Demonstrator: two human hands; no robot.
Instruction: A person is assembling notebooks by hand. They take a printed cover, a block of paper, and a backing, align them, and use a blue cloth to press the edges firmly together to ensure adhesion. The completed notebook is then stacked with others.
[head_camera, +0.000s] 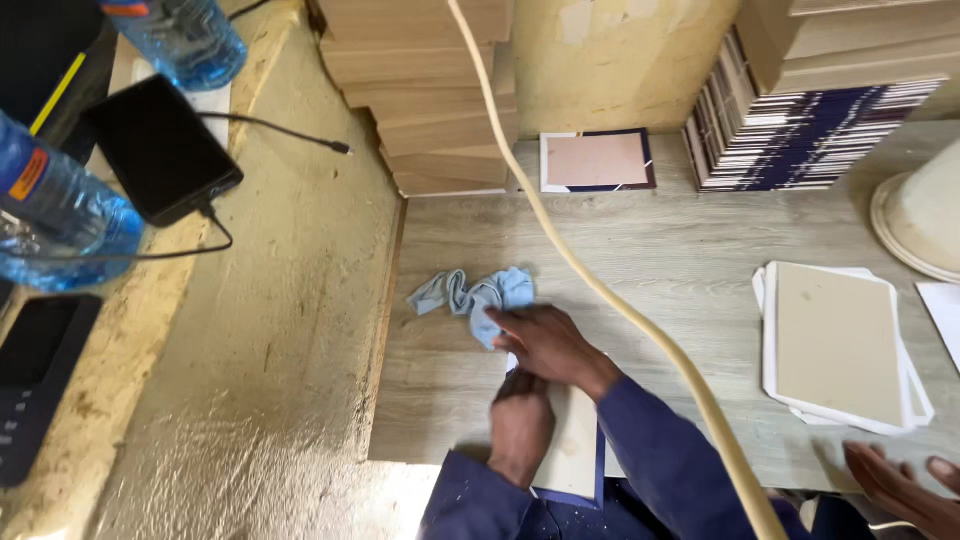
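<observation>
A crumpled light blue cloth (470, 293) lies on the grey wood-grain table (690, 250). My right hand (545, 345) reaches across from the right, and its fingers grip the cloth's near end. Just below it, my left hand (520, 425) is curled, knuckles up, on the left edge of a flat beige board (572, 445). That board lies on a dark blue cover at the table's front edge. Both my sleeves are dark blue.
A cream hose (600, 285) crosses the table diagonally. Stacked beige boards (430, 90) and dark blue-edged covers (800, 140) stand at the back. A grey board on white sheets (840, 345) lies right, near another person's hand (900, 490). On the left ledge sit a phone (160, 150) and water bottles (60, 225).
</observation>
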